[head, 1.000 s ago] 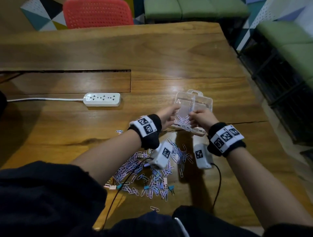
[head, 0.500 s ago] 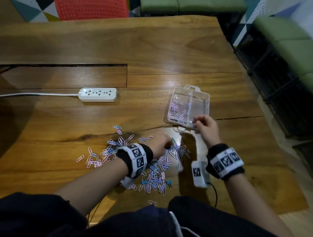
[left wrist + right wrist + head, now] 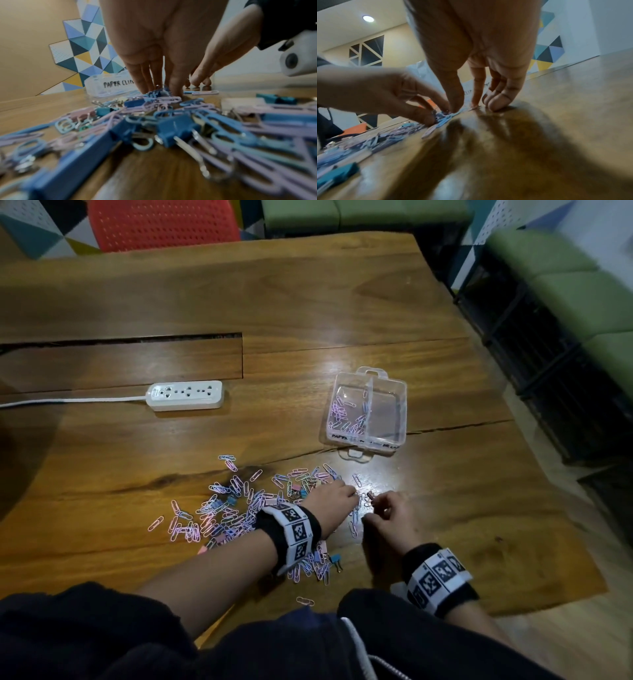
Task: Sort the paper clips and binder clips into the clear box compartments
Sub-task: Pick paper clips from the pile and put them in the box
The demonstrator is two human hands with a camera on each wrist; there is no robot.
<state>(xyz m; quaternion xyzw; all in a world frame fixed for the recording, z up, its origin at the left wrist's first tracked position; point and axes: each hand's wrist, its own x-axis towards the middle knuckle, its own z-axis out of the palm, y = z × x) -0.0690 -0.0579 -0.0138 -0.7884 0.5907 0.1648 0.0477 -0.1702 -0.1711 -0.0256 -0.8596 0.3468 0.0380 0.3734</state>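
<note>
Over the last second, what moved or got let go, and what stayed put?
Both hands let go of the clear box, which now lies free on the table. The left hand and right hand came back to the clip pile, fingertips down among clips. The power strip stayed put.
</note>
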